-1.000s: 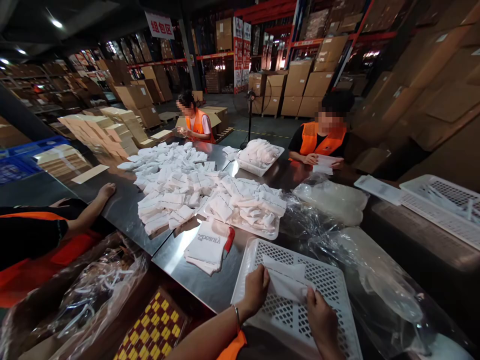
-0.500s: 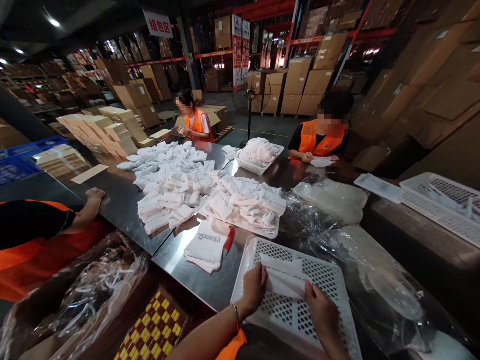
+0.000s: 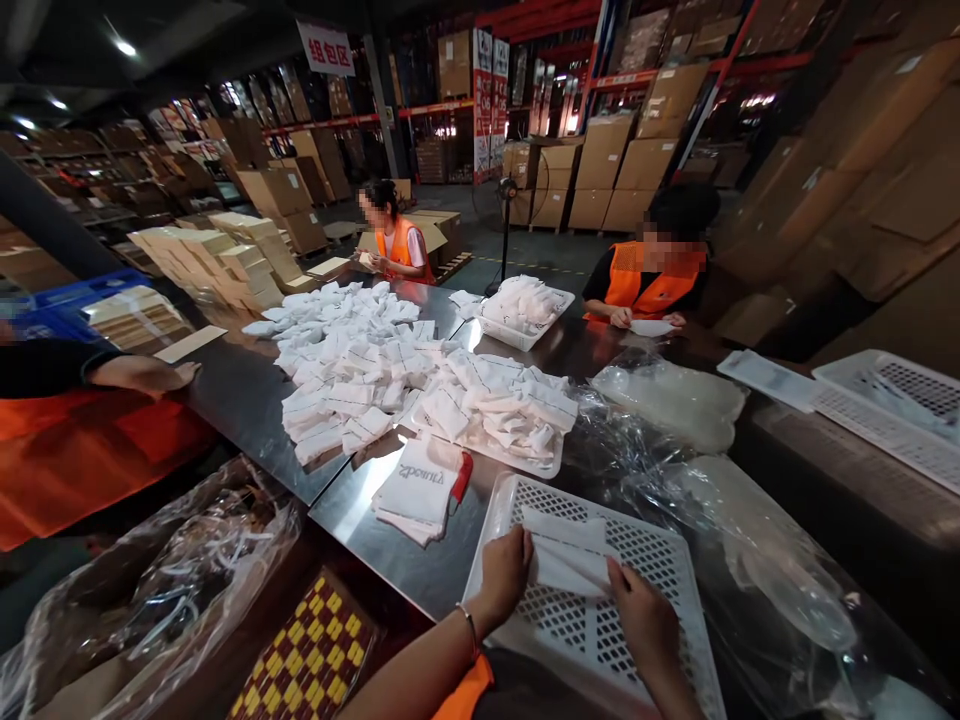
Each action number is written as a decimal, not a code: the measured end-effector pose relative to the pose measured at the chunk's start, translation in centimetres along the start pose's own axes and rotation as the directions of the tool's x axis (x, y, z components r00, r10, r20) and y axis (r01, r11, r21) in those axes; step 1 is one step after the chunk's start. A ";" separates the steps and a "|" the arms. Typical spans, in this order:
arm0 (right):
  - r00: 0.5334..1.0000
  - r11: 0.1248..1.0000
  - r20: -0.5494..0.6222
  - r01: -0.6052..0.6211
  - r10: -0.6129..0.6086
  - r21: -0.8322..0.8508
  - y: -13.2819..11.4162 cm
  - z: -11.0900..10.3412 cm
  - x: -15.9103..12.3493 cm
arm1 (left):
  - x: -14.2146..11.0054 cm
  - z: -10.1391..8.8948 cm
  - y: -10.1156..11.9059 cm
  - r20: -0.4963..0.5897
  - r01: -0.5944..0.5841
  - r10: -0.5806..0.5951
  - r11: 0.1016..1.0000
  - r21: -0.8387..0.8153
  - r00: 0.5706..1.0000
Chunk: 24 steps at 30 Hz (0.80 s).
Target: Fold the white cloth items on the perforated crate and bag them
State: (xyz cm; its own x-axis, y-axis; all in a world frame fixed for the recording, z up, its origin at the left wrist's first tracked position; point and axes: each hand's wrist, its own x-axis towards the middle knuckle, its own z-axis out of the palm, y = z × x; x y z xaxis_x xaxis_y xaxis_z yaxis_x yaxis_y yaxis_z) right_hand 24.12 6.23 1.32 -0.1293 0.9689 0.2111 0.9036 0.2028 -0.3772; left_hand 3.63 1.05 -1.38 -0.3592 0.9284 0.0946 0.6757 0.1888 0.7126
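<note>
Red characters on the white hanging sign [image 3: 327, 50] read "组包区". At the rack, the left red-and-white banner [image 3: 481, 105] shows "06" and the right banner [image 3: 500, 108] "05"; their smaller lettering is unclear. Near the near edge of the desk [image 3: 349, 528], the top pouch of the stack of white pouches [image 3: 416, 488] bears "beauty" in dark letters, flipped, beside a character that is hard to tell. The thin dark line across the spread white pouch [image 3: 568, 562] and the labels on the cartons [image 3: 628, 160] are illegible.

One held pouch [image 3: 564, 558], three co-workers [image 3: 651, 280], one fan [image 3: 508, 190], one hanging sign [image 3: 326, 48]
</note>
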 end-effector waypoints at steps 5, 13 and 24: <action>1.000 0.998 0.009 0.000 0.001 -0.068 -0.2 0.2 0.3 | 0.6 -1.1 0.5 0.021 0.008 -0.013 0.977 0.211 1.000; 0.999 0.992 -0.042 -0.033 0.028 -0.120 1.0 1.2 0.7 | 1.5 -0.4 3.1 0.259 -0.798 0.761 0.523 0.300 0.595; 0.896 0.911 -0.195 0.411 -0.398 0.025 2.0 8.8 1.2 | 1.3 1.9 0.7 0.278 -0.737 0.692 0.667 0.107 0.666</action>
State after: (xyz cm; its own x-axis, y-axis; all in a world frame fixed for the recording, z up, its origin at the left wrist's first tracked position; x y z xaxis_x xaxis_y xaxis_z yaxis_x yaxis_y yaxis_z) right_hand 22.19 9.06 -7.09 -0.3965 0.7600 0.5149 0.7605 0.5862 -0.2795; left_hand 4.83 3.00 -2.11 0.4070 0.8381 0.3633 0.7845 -0.5244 0.3310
